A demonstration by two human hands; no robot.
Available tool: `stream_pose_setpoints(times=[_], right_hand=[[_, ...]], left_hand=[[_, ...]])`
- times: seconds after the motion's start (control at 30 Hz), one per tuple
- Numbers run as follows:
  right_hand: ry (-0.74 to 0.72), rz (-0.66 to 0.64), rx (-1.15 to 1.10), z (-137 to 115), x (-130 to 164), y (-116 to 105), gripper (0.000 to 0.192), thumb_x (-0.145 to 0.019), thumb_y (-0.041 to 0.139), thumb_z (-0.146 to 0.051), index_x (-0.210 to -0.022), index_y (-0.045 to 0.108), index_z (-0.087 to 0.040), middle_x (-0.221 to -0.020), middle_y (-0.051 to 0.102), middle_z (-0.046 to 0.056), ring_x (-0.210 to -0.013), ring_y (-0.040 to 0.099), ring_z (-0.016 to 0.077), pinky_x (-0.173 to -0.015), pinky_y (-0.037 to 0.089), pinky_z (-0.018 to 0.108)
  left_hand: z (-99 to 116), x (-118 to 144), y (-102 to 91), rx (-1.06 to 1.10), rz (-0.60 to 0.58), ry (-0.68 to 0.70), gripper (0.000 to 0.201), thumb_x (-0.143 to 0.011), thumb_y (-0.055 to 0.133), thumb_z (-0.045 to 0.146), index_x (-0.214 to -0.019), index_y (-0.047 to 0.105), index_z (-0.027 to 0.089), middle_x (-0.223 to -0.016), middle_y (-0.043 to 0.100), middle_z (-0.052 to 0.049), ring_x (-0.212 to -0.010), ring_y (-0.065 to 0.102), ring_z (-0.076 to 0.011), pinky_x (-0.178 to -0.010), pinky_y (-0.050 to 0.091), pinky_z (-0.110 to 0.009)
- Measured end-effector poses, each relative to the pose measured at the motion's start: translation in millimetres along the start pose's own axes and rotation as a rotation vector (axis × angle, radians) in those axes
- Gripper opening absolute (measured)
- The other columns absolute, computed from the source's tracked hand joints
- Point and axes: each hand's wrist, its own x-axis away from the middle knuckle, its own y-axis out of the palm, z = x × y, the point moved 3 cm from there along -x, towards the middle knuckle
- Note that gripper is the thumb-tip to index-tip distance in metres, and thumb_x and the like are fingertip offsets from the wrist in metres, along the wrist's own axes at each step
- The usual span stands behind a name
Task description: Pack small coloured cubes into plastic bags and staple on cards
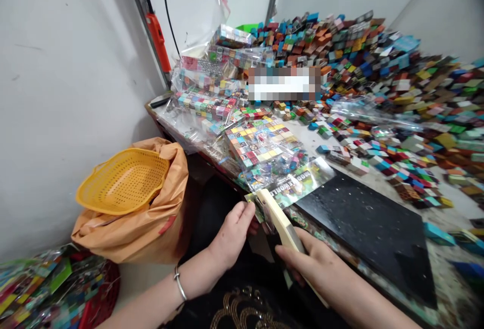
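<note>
Stapling is going on at the table (pixel 378 180) edge: left hand (pixel 231 234) fingers are pinching the clear bag's printed card header (pixel 298 183), right hand (pixel 308 261) fingers are gripping the cream stapler (pixel 280 220), which next needs squeezing.

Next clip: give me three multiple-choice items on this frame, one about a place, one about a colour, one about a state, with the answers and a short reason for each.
1. Where does the strainer sit?
A. on top of the orange bag
B. on the black board
C. on the cube pile

2. What colour is the strainer?
A. blue
B. yellow
C. white

3. What is the right hand doing?
A. resting flat and empty
B. gripping the cream stapler
C. lifting the strainer

Answers: 1 A, it rests in the bag's open top; 2 B, its mesh is plainly yellow; 3 B, its fingers wrap the stapler while the left hand pinches the packet edge.
</note>
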Motion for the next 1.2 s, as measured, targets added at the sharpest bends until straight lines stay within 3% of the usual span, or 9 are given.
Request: stream_pose_setpoints(times=[0.1,0.2,0.43,0.53,0.6,0.7,0.8,1.0,1.2], right_hand=[[0.018,-0.022,-0.109,-3,0,6,0.017,-0.075,0.051,-0.034,-0.076,0.048,-0.018,-0.051,0.042,-0.006,-0.045,0.037,0.0072,-0.043,0.029,0.019],[-0.004,-0.040,-0.173,-4,-2,10,0.017,-0.077,0.049,-0.034,-0.081,0.050,-0.017,-0.055,0.042,-0.006,-0.047,0.037,0.0068,-0.044,0.029,0.019],[-0.002,-0.085,-0.068,-15,2,8,0.015,-0.078,0.047,-0.031,-0.080,0.052,-0.017,-0.052,0.047,-0.005,-0.046,0.043,0.0081,-0.045,0.033,0.020],[-0.004,-0.103,-0.085,-13,1,6,0.017,-0.079,0.045,-0.034,-0.078,0.051,-0.018,-0.054,0.047,-0.005,-0.047,0.042,0.0075,-0.045,0.033,0.019],[0.005,-0.115,-0.095,-9,0,3,0.019,-0.080,0.045,-0.036,-0.079,0.050,-0.018,-0.057,0.047,-0.005,-0.047,0.042,0.0071,-0.045,0.032,0.019],[0.040,-0.119,-0.055,-4,0,0,0.022,-0.079,0.045,-0.039,-0.087,0.051,-0.019,-0.058,0.047,-0.005,-0.047,0.042,0.0078,-0.045,0.032,0.020],[-0.026,-0.049,0.067,-2,-1,-1,0.021,-0.077,0.047,-0.038,-0.086,0.052,-0.020,-0.063,0.050,-0.002,-0.054,0.046,0.0116,-0.050,0.037,0.022],[-0.199,0.163,0.339,10,-1,1,0.016,-0.078,0.045,-0.035,-0.083,0.051,-0.021,-0.070,0.057,0.003,-0.065,0.052,0.0181,-0.061,0.041,0.028],[-0.234,0.153,0.320,15,2,-3,0.016,-0.079,0.042,-0.035,-0.084,0.051,-0.022,-0.072,0.057,0.003,-0.064,0.053,0.0177,-0.062,0.042,0.027]], left_hand=[[-13,12,9.5,0.208,-0.261,-0.103,0.036,-0.071,0.062,0.039,-0.097,0.049,0.017,-0.086,0.058,-0.003,-0.079,0.055,-0.0148,-0.074,0.042,-0.028],[-20,21,20.3,0.279,-0.497,-0.194,0.046,-0.057,0.075,0.023,-0.095,0.053,0.015,-0.081,0.060,-0.003,-0.078,0.058,-0.0173,-0.078,0.043,-0.032],[-9,27,18.5,0.169,-0.531,-0.223,0.023,-0.065,0.067,0.018,-0.086,0.057,0.014,-0.076,0.060,-0.003,-0.078,0.059,-0.0181,-0.076,0.044,-0.031],[-7,26,14.0,0.179,-0.578,-0.233,0.028,-0.064,0.068,0.020,-0.089,0.056,0.014,-0.079,0.060,-0.004,-0.080,0.059,-0.0169,-0.079,0.043,-0.031],[-7,20,8.6,0.181,-0.513,-0.232,0.032,-0.067,0.067,0.028,-0.093,0.054,0.014,-0.082,0.060,-0.004,-0.078,0.058,-0.0152,-0.075,0.044,-0.029],[-7,5,-2.7,0.142,-0.224,-0.174,0.033,-0.077,0.050,0.045,-0.088,0.048,0.014,-0.077,0.057,-0.003,-0.063,0.058,-0.0112,-0.057,0.045,-0.023],[-4,-8,-8.4,0.019,-0.013,-0.111,0.032,-0.080,0.043,0.047,-0.076,0.044,0.015,-0.064,0.052,0.002,-0.047,0.052,-0.0073,-0.041,0.034,-0.016],[2,-14,-6.5,-0.181,0.108,-0.081,0.028,-0.079,0.045,0.039,-0.062,0.042,0.016,-0.052,0.047,0.005,-0.038,0.044,-0.0048,-0.036,0.026,-0.015],[4,-11,-5.7,-0.154,0.142,-0.079,0.031,-0.078,0.047,0.041,-0.060,0.043,0.016,-0.050,0.045,0.005,-0.037,0.041,-0.0037,-0.037,0.026,-0.015]])
